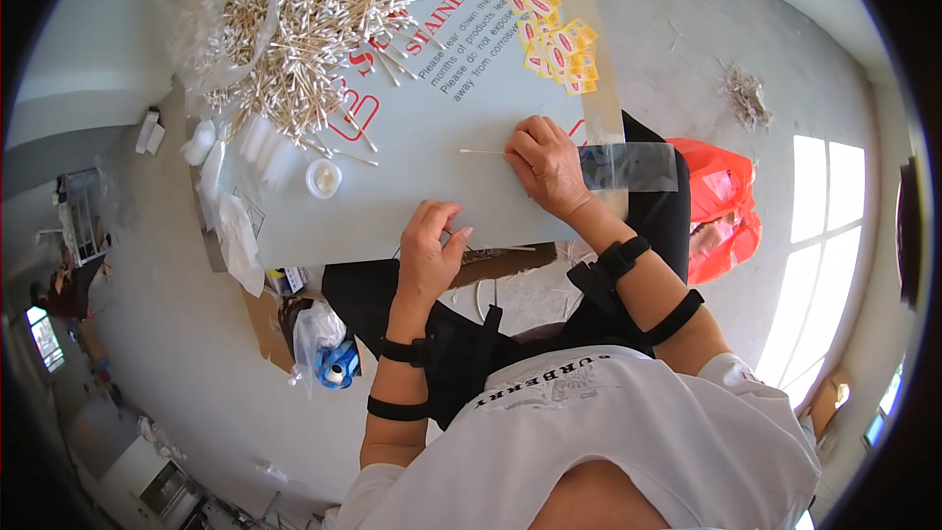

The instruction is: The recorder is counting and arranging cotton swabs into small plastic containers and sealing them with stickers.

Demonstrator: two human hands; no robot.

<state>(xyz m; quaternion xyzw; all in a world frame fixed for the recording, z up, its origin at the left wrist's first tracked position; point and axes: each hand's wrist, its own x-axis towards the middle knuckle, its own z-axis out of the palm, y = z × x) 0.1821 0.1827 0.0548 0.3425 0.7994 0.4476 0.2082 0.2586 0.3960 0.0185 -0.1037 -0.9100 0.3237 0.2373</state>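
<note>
My right hand (543, 162) is over the table, its fingers closed on one end of a cotton swab (481, 151). The swab's white tip points left, just above the tabletop. Beside this hand, a flat clear plastic bag (643, 168) lies across the right edge of the table. My left hand (429, 247) is at the near edge, fingers loosely curled and thumb apart, with nothing in it. Left of it stands a small round clear tub (324, 179) with something white inside. A big heap of cotton swabs (324, 20) covers the far left.
Yellow and white labels (557, 44) lie scattered at the far right of the table. Clear plastic packaging (270, 152) and a crumpled white bag (238, 236) are at the left edge. A red bag (721, 206) sits on the floor to the right, and a cardboard box (267, 329) below left.
</note>
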